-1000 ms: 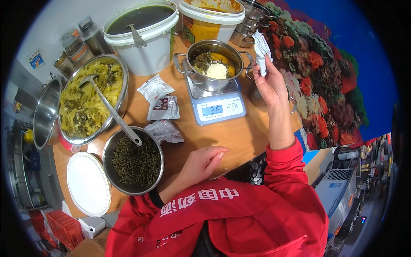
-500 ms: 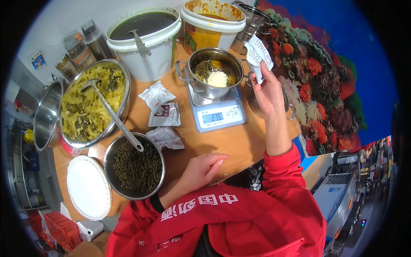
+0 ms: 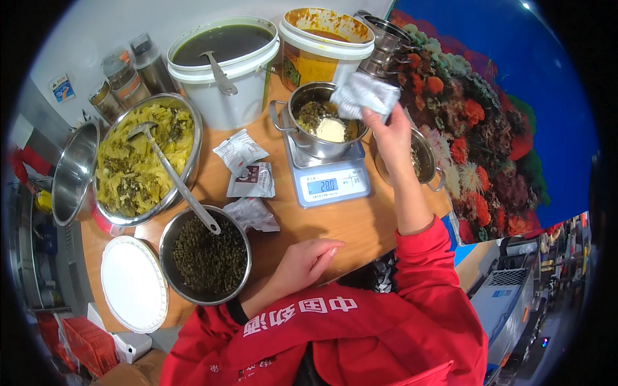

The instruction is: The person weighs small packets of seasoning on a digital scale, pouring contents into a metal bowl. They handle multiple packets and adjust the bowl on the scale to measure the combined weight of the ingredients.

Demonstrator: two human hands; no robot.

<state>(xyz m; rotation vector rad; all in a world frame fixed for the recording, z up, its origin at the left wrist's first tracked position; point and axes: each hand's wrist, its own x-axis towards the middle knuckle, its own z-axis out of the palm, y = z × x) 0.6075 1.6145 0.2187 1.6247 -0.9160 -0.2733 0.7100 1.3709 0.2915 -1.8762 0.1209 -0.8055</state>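
A crumpled white sachet (image 3: pixel 367 95) is pinched in my right hand (image 3: pixel 391 132); it tilts over the right rim of a small steel pot (image 3: pixel 322 147). Inside that pot lie a mound of cream-white powder (image 3: pixel 330 130), dark green bits and yellowish liquid. Under it, a kitchen scale (image 3: pixel 331 184) with a lit display carries the pot. My left hand (image 3: pixel 302 262) rests near the table's front edge, holding nothing, with its index finger stretched and thumb slightly apart. Left of the scale lie several foil packets (image 3: pixel 252 180), all away from my hands.
Greens fill a large steel bowl (image 3: pixel 197 138) with a ladle (image 3: pixel 174 168). Nearer is a bowl of green peppercorn-like grains (image 3: pixel 209 257), beside a white lid (image 3: pixel 134 283). Two tubs (image 3: pixel 222 96) stand behind. Another pot (image 3: pixel 438 177) sits right of the scale, partly behind my forearm.
My right hand has swung the sachet left and tipped it over the pot's right rim. The scale's reading has risen slightly. My left hand has hardly moved.
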